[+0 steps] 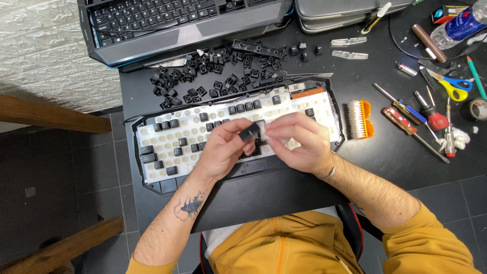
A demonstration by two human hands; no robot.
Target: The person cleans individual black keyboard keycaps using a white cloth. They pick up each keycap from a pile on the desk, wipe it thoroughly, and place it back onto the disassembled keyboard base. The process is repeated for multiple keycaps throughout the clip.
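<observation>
My left hand holds a black keycap between thumb and fingers above a stripped keyboard with a white plate and a few black keys left on it. My right hand is closed on a small white cloth or wipe pressed against the keycap. Both hands hover over the keyboard's middle.
A pile of loose black keycaps lies behind the keyboard, and a second black keyboard sits further back. An orange brush, screwdrivers, scissors, a tape roll and a bottle lie to the right.
</observation>
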